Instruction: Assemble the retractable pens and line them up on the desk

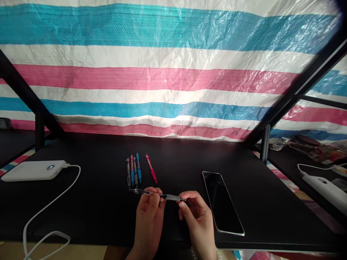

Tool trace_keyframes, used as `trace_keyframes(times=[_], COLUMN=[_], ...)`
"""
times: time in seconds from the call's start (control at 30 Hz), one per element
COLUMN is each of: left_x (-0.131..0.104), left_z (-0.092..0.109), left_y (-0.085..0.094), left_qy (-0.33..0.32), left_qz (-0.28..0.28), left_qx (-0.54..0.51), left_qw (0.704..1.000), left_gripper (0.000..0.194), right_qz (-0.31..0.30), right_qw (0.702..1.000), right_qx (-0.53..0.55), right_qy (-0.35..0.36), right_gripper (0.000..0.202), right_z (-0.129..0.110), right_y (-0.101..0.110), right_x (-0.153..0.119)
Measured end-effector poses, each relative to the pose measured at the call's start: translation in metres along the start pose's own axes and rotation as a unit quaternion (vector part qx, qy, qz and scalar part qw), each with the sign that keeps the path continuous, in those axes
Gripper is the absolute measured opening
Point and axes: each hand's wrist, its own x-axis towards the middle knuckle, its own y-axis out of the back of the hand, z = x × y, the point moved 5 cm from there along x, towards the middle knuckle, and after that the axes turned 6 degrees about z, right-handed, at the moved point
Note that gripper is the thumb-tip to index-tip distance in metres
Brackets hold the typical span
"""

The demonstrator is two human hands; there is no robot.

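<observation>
A pen with a clear barrel and a grey grip (172, 197) is held nearly level between my two hands, above the near part of the black table. My left hand (150, 213) is closed round the clear barrel, whose end sticks out to the left. With thumb and forefinger, my right hand (197, 215) pinches the pen's right end, where a short tip shows. Beyond my left hand several pens (136, 169), some blue and some dark, lie side by side. A pink-red pen (151, 168) lies apart, to their right.
A phone with a dark screen (222, 202) lies right of my right hand. At the left, a white power bank (35, 170) has a white cable (50, 198) running to the front edge. Black frame bars (29, 97) slope up at both sides, before a striped sheet (162, 77).
</observation>
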Motion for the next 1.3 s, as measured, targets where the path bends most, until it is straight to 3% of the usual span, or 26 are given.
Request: trace_keyframes(times=[0.4,0.63,0.93,1.03,1.13,1.3], left_x=[-0.001,0.0,-0.002,-0.002,-0.002,-0.003], left_z=[0.002,0.001,0.002,0.003,0.004,0.006], left_y=[-0.002,0.001,-0.004,-0.003,-0.002,-0.003], left_qy=[-0.008,-0.007,0.005,-0.001,-0.013,-0.016], left_qz=[-0.002,0.019,0.0,0.012,0.022,0.033], left_qx=[-0.003,-0.014,-0.008,-0.011,-0.009,-0.006], left_qw=[1.0,1.0,1.0,1.0,1.0,0.999], left_gripper=[0.01,0.015,0.017,0.017,0.017,0.018], right_qz=[0.026,-0.009,-0.034,-0.053,-0.057,-0.039], right_qw=[0.999,0.996,0.99,0.993,0.996,0.998], right_qx=[-0.028,-0.079,-0.139,-0.101,-0.065,-0.032], right_qy=[-0.014,-0.029,-0.001,-0.002,-0.018,-0.035], right_gripper=[0.023,0.032,0.057,0.053,0.035,0.034], right_z=[-0.001,-0.003,-0.003,-0.003,-0.005,-0.007], right_y=[0.0,-0.006,-0.01,-0.011,-0.013,-0.012], right_x=[0.003,0.004,0.003,0.002,0.0,-0.001])
